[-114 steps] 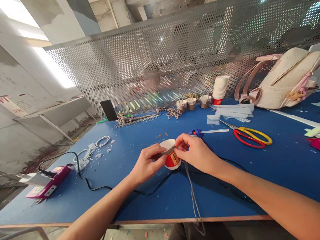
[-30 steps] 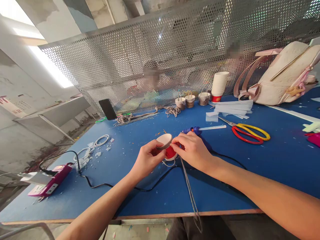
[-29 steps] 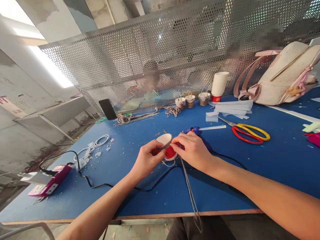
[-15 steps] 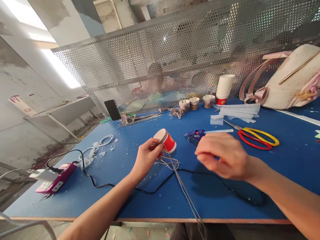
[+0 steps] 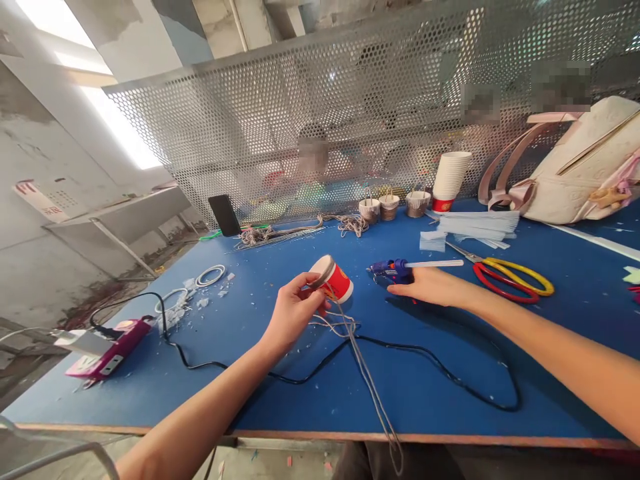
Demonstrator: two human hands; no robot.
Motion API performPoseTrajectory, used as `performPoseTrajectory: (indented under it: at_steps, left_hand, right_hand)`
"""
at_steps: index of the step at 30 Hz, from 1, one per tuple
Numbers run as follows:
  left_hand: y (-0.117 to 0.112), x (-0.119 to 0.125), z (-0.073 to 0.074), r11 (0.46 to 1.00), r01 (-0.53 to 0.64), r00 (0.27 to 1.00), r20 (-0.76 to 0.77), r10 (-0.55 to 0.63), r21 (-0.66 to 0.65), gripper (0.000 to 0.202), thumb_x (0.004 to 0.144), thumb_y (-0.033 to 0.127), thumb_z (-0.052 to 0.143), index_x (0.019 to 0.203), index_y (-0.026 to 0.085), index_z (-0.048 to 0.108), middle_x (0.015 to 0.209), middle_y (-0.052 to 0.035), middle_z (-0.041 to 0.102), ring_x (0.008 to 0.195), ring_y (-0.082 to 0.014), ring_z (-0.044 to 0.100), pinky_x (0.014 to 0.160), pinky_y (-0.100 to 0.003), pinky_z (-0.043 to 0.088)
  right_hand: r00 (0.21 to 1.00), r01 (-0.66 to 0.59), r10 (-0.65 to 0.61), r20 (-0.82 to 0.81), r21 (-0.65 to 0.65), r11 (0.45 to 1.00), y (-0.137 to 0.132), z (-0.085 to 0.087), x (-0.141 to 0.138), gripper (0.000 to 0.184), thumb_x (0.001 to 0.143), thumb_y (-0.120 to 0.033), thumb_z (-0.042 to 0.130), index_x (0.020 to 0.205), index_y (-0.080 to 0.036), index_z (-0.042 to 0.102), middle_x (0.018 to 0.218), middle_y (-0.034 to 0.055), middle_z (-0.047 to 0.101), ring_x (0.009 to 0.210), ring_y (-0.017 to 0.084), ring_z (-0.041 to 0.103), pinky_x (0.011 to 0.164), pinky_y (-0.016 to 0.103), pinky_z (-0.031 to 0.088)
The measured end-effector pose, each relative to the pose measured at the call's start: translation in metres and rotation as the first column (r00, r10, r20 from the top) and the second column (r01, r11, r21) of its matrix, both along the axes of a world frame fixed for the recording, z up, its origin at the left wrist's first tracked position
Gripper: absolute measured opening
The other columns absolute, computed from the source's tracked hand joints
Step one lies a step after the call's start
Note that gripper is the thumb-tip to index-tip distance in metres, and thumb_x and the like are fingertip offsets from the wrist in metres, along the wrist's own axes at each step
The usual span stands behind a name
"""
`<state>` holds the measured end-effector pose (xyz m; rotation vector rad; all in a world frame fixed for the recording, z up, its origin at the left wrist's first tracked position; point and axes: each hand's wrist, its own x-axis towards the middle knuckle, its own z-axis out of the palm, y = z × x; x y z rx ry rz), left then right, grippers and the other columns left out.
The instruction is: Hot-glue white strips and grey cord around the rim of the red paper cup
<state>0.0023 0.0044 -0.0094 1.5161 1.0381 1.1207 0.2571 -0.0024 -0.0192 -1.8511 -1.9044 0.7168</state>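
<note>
My left hand (image 5: pixel 302 300) is closed on a red and white paper cup (image 5: pixel 341 285), which is tilted on its side. Grey-brown cord wraps the cup near its rim, pressed under my left fingers. Loose strands of the cord (image 5: pixel 367 373) run down over the table's front edge. My right hand (image 5: pixel 425 287) has its fingers round the handle of a blue hot glue gun (image 5: pixel 393 268), and they are partly hidden. A clear glue stick (image 5: pixel 437 264) sticks out of the gun's back; its nozzle points left, towards the cup.
Scissors (image 5: pixel 515 277) with red and yellow handles lie right of the glue gun. Behind are white strips (image 5: pixel 475 223), stacked paper cups (image 5: pixel 451 177), several cord-wrapped cups (image 5: pixel 388 208) and a phone (image 5: pixel 224 215). A black cable (image 5: pixel 310 380) crosses the table from a pink power strip (image 5: pixel 110 353).
My right hand has moved from above the table, in front of the glue gun, onto its handle and closed there. My left hand and the cup have stayed nearly in place.
</note>
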Motion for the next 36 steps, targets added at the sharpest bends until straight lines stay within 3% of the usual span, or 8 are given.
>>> performPoseTrajectory:
  at_steps: [3, 6, 9, 11, 16, 21, 26, 36]
  left_hand:
    - [0.001, -0.001, -0.002, 1.000, 0.005, 1.000, 0.022, -0.004, -0.021, 0.016, 0.067, 0.020, 0.061, 0.082, 0.014, 0.062, 0.056, 0.0034, 0.061, 0.049, -0.0103, 0.056, 0.050, -0.022, 0.048]
    - [0.001, -0.001, -0.003, 0.999, 0.007, 1.000, 0.025, -0.006, -0.038, 0.015, 0.069, 0.021, 0.061, 0.082, 0.014, 0.062, 0.057, 0.0026, 0.062, 0.050, -0.0112, 0.058, 0.049, -0.023, 0.049]
    - [0.001, -0.001, -0.005, 0.999, 0.005, 1.000, 0.020, -0.004, -0.036, 0.016, 0.070, 0.023, 0.061, 0.083, 0.014, 0.061, 0.059, 0.0022, 0.063, 0.050, -0.0112, 0.059, 0.050, -0.023, 0.050]
    - [0.001, -0.001, -0.005, 1.000, 0.003, 1.000, 0.015, -0.002, -0.030, 0.016, 0.071, 0.024, 0.062, 0.082, 0.014, 0.061, 0.059, 0.0023, 0.063, 0.049, -0.0107, 0.058, 0.050, -0.023, 0.050]
    - [-0.002, 0.002, -0.003, 0.999, -0.020, 1.000, 0.023, 0.021, -0.027, 0.015, 0.072, 0.027, 0.062, 0.078, 0.014, 0.061, 0.055, 0.0023, 0.063, 0.047, -0.0106, 0.058, 0.049, -0.022, 0.049]
    - [-0.003, 0.004, -0.005, 1.000, -0.009, 1.000, 0.004, 0.009, -0.027, 0.014, 0.073, 0.028, 0.062, 0.077, 0.014, 0.060, 0.053, 0.0026, 0.062, 0.046, -0.0096, 0.056, 0.049, -0.021, 0.049]
    - [-0.003, 0.004, -0.006, 0.999, -0.001, 1.000, -0.021, 0.000, -0.043, 0.015, 0.074, 0.028, 0.060, 0.079, 0.014, 0.060, 0.052, 0.0023, 0.062, 0.046, -0.0098, 0.057, 0.050, -0.021, 0.050]
    - [-0.005, 0.005, -0.003, 0.999, -0.005, 1.000, -0.029, 0.004, -0.044, 0.011, 0.071, 0.024, 0.060, 0.077, 0.015, 0.060, 0.051, 0.0029, 0.063, 0.044, -0.0104, 0.058, 0.049, -0.021, 0.050]
  right_hand:
    - [0.995, 0.060, -0.057, -0.086, 0.029, 0.998, 0.009, -0.013, -0.010, 0.017, 0.075, -0.034, 0.055, 0.074, -0.018, 0.062, 0.051, -0.0026, 0.056, 0.050, 0.015, 0.053, 0.048, 0.025, 0.038]
    - [0.985, 0.116, -0.104, -0.141, 0.077, 0.990, 0.004, -0.019, -0.015, 0.022, 0.080, -0.034, 0.049, 0.076, -0.017, 0.062, 0.065, 0.0017, 0.064, 0.061, 0.016, 0.059, 0.057, 0.026, 0.044]
    - [0.947, 0.106, -0.067, -0.314, 0.108, 0.988, -0.016, -0.012, -0.024, 0.030, 0.084, -0.042, 0.045, 0.080, -0.017, 0.063, 0.069, 0.0032, 0.067, 0.064, 0.017, 0.062, 0.059, 0.026, 0.046]
    - [0.933, 0.076, -0.012, -0.359, 0.164, 0.984, -0.033, -0.006, -0.033, 0.036, 0.084, -0.047, 0.045, 0.068, -0.019, 0.059, 0.061, 0.0019, 0.064, 0.058, 0.016, 0.059, 0.055, 0.025, 0.045]
    - [0.955, 0.023, 0.083, -0.286, 0.351, 0.936, -0.059, 0.002, -0.056, 0.033, 0.084, -0.047, 0.050, 0.063, -0.021, 0.050, 0.054, -0.0040, 0.055, 0.049, 0.011, 0.047, 0.050, 0.023, 0.040]
    - [0.958, -0.043, 0.156, -0.241, 0.418, 0.908, -0.061, 0.004, -0.062, 0.031, 0.086, -0.041, 0.048, 0.063, -0.021, 0.045, 0.054, -0.0051, 0.050, 0.048, 0.010, 0.041, 0.049, 0.022, 0.037]
    - [0.955, -0.055, 0.176, -0.237, 0.444, 0.894, -0.060, 0.003, -0.063, 0.029, 0.087, -0.039, 0.048, 0.063, -0.021, 0.046, 0.054, -0.0043, 0.050, 0.047, 0.010, 0.042, 0.048, 0.022, 0.036]
    - [0.970, -0.126, 0.224, -0.098, 0.587, 0.800, -0.056, -0.009, -0.062, 0.026, 0.089, -0.038, 0.048, 0.069, -0.021, 0.049, 0.058, -0.0022, 0.055, 0.048, 0.011, 0.048, 0.049, 0.022, 0.037]
